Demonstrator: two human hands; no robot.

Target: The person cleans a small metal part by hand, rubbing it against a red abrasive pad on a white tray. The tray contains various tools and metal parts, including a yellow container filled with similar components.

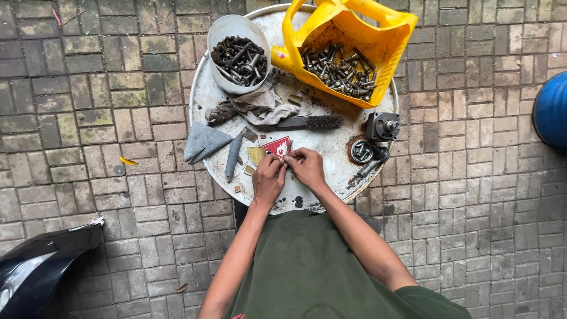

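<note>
My left hand (269, 179) and my right hand (306, 167) meet over the near part of a round white drum top (331, 145). The fingertips of both pinch a small item between them; it is too small to identify. A small red packet (276, 146) lies just beyond my fingers, next to a yellowish scrap (256, 155). My arms reach forward from a dark green shirt.
On the drum top stand a white bowl of bolts (238, 52) and a cut yellow jug of bolts (345, 50). A wire brush (310, 122), a dirty rag (254, 106), grey sandpaper (204, 142) and dark metal parts (378, 127) lie around. Brick paving surrounds it; a blue drum (552, 109) stands right.
</note>
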